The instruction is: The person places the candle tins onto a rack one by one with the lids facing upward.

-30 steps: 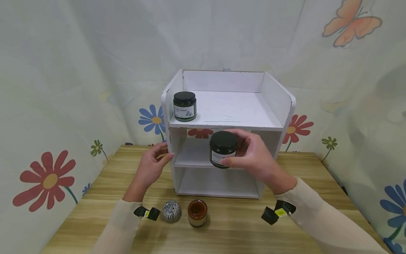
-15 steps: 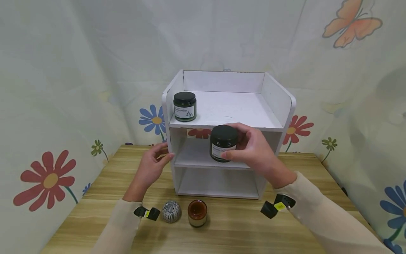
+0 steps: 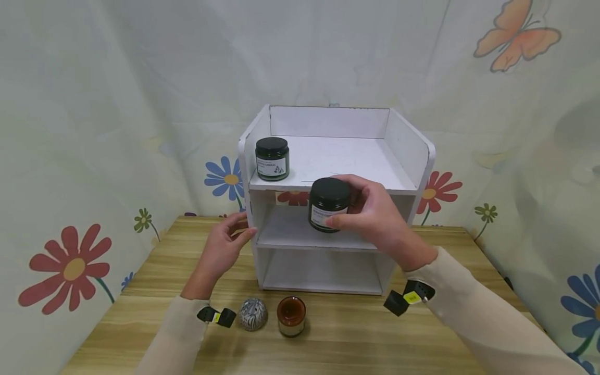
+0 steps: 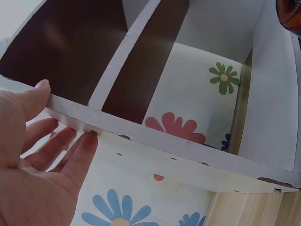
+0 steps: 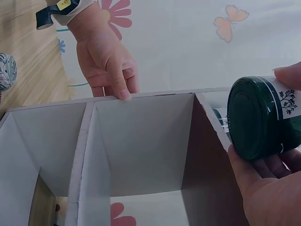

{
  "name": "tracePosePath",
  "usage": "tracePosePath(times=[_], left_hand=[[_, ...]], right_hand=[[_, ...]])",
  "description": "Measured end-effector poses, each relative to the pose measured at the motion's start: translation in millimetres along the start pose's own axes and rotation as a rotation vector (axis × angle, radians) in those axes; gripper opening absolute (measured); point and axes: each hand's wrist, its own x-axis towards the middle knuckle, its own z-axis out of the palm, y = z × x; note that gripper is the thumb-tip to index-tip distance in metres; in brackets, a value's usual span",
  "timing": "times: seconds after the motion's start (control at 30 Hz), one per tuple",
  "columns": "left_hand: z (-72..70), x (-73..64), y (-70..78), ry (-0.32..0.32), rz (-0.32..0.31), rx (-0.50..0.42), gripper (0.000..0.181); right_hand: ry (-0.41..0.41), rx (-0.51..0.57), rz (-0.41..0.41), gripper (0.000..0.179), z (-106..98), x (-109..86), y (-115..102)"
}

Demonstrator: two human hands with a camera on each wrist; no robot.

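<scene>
In the head view my right hand (image 3: 375, 216) holds a dark green glass candle jar (image 3: 330, 205) with a black lid and white label, thumb across the label. The jar is upright in front of the white shelf unit (image 3: 323, 242), near the top board's front edge. In the right wrist view the jar's base (image 5: 247, 120) faces the camera. My left hand (image 3: 225, 247) holds the unit's left side panel; in the left wrist view the thumb (image 4: 36, 99) laps over the front edge and the fingers lie along the outer face. A matching candle jar (image 3: 272, 159) stands at the top board's left front.
On the wooden table (image 3: 365, 333) before the unit stand an amber glass candle jar (image 3: 291, 316) and a round black-and-white patterned object (image 3: 253, 314). The unit has two compartments below its top board. A flower-printed curtain (image 3: 140, 104) hangs behind and at the sides.
My right hand has raised the green candle jar, from in front of the middle compartment to about the top board's front edge. My left hand has stayed on the side panel.
</scene>
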Motion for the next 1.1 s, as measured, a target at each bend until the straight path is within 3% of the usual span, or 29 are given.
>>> tracePosePath(times=[1.1], left_hand=[[-0.7,0.2,-1.5,0.0,0.015,0.0,0.053]], right_hand=[[0.033,-0.038,0.017,0.06,-12,18.5,-10]])
